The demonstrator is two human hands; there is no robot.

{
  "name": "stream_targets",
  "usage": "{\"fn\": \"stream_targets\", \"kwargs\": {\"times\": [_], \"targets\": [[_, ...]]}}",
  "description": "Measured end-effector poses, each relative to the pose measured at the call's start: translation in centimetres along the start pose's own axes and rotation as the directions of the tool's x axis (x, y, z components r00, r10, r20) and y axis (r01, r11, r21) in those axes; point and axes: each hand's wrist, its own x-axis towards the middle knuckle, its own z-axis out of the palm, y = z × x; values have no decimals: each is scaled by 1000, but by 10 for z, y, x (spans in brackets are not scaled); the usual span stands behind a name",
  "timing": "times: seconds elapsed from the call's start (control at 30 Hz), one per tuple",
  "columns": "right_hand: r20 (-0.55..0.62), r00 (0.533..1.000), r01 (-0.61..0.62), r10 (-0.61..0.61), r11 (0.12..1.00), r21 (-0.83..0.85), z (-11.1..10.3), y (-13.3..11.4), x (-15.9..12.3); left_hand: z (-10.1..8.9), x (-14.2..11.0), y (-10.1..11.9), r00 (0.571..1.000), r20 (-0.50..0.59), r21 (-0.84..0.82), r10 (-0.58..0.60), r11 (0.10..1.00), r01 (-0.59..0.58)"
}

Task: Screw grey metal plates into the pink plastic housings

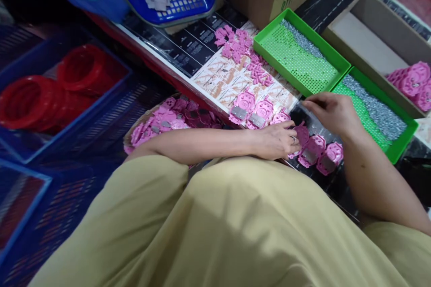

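Observation:
A row of pink plastic casings [262,112] runs along the table's near edge, several with grey rectangular plates on them. My left hand [278,140], a ring on one finger, lies across the middle of this row, its fingers curled on a pink casing [301,134]. Over the table just beyond the row, my right hand [333,110] has thumb and fingertips pinched together. Whatever sits in that pinch is too small to make out. Beside it is a green tray [392,154] with small silvery metal pieces [377,103].
Another green tray [257,40] also contains small metal pieces. Loose pink parts [235,45] lie left of it. At right is an open cardboard box [358,13] with pink casings. A blue basket [161,20] stands behind; crates with red rings [27,98] are at left.

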Motion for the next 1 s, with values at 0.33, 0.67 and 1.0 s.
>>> {"fn": "stream_targets", "kwargs": {"times": [0.33,0.67,1.0], "targets": [[181,979,176,-97,852,-494,46,-58,68,-44,-29,-45,949,-53,122,-312,941,316],[228,969,207,-91,800,-563,36,-57,68,-42,-37,-121,770,-44,127,-637,761,636],[-86,996,-22,38,983,182,-22,-2,-27,-26,-33,-139,771,-90,33,-631,771,636]]}}
